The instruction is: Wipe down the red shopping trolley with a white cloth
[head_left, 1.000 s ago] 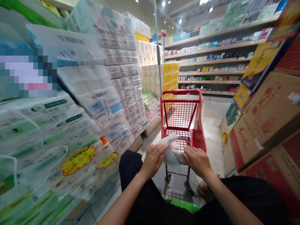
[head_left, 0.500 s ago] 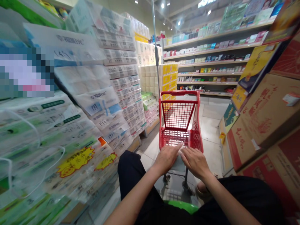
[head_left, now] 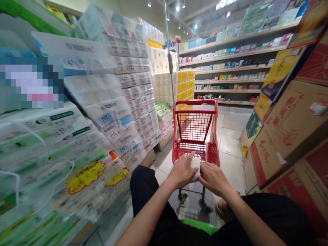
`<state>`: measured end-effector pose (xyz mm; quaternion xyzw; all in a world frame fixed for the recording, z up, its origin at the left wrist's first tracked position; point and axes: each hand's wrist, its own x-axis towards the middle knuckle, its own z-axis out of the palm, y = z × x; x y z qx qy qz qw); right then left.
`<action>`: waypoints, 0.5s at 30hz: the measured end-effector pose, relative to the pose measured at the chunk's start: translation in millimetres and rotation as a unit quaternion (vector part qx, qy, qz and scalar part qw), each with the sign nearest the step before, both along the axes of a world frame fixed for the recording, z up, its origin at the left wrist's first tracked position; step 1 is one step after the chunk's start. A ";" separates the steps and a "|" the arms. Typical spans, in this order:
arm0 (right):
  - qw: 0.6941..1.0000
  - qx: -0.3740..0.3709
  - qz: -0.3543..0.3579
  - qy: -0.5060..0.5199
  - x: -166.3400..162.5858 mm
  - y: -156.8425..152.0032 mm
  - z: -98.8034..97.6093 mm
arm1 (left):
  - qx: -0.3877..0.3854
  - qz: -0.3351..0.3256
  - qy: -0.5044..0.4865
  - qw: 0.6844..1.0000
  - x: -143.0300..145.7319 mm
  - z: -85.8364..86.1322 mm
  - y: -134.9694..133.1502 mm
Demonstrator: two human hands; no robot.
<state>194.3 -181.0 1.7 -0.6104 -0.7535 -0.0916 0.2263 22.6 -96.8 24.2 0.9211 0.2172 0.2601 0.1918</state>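
Note:
A small red shopping cart [head_left: 196, 131] stands in the aisle just ahead of me, its mesh basket holding nothing I can see. A white cloth [head_left: 196, 166] lies folded over the cart's near edge. My left hand [head_left: 182, 170] rests flat on the cloth with its fingers stretched out. My right hand [head_left: 214, 178] presses down beside it on the right, fingers extended and together on the cart's edge and the cloth. My knees in black trousers are below the hands.
Stacked packs of tissue and toilet paper [head_left: 102, 102] fill the left side. Brown and red cardboard cartons [head_left: 289, 130] lean along the right. Shelves of boxed goods [head_left: 230, 58] run across the back. A tiled floor [head_left: 230, 136] leads past the cart. A metal pole [head_left: 169, 58] rises behind it.
A second ago both hands held the white cloth bunched and raised over the cart's edge. Since then they have flattened it down onto the edge and now lie on top of it.

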 end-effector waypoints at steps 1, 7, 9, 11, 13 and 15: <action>1.000 -0.005 0.006 0.022 1.7 -0.9 1.9 | -0.003 0.008 -0.001 1.000 -2.5 -2.9 0.8; 0.992 0.002 0.036 0.122 1.0 -3.4 13.1 | -0.002 0.026 -0.025 0.999 -11.5 -9.7 6.9; 0.989 0.014 0.042 0.139 -1.6 -2.8 12.9 | 0.013 0.029 -0.016 0.999 -9.7 -10.0 7.9; 0.987 0.038 0.027 0.154 -2.0 -2.6 11.1 | 0.025 0.034 -0.006 0.999 -7.9 -8.1 7.1; 0.986 0.061 -0.011 0.156 0.7 -3.5 9.9 | 0.040 0.041 -0.003 0.998 -7.8 -3.8 4.4; 0.987 0.070 -0.040 0.138 4.9 -5.4 11.5 | 0.058 0.049 -0.008 0.997 -9.9 1.4 1.1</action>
